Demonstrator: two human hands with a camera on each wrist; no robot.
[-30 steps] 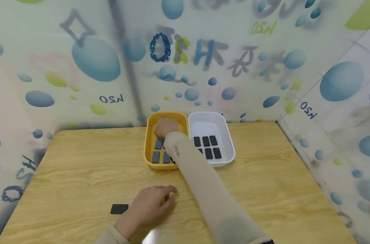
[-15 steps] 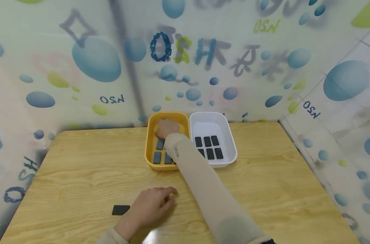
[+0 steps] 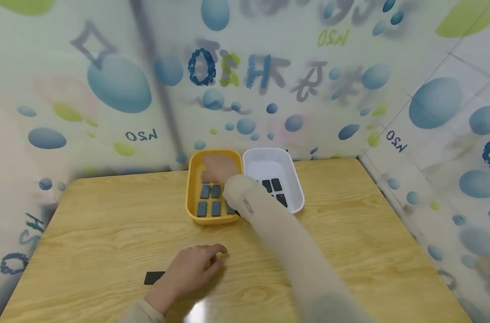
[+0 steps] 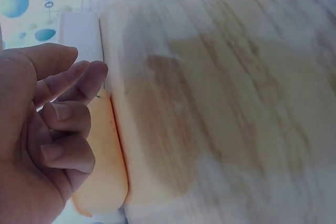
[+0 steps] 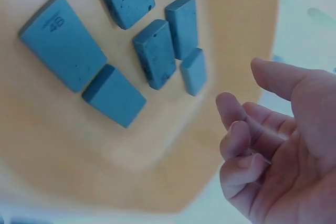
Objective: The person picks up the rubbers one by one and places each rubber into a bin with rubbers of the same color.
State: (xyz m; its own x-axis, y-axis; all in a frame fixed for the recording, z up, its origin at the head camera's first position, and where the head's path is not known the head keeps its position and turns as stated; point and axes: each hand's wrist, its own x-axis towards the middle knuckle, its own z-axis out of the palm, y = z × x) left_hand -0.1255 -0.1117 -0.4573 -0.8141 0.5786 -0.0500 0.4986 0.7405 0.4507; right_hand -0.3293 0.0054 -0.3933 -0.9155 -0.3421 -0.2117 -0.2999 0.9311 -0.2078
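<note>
My right hand [image 3: 220, 167] is over the far part of the yellow tray [image 3: 191, 197], thumb apart from loosely curled fingers and nothing between them in the right wrist view. Rectangular blue-grey blocks lie flat on the tray floor, among them a block [image 5: 63, 45] with a small printed mark and a smaller block [image 5: 114, 96] beside it. My left hand [image 3: 192, 269] hovers or rests near the front of the table with loosely bent, empty fingers. Left of its wrist lies a thin black rectangular piece [image 3: 153, 277], partly hidden by the hand.
A white tray [image 3: 298, 193] stands right against the yellow one, with several black rectangular pieces [image 3: 276, 184] in it, some covered by my right sleeve [image 3: 269, 211]. Both sit at the back of the wooden table [image 3: 115, 224], before a patterned wall [image 3: 156, 103].
My right hand's fingers have loosened and the forearm has shifted right, uncovering more blocks in the yellow tray and covering more of the white one. The left hand keeps its pose.
</note>
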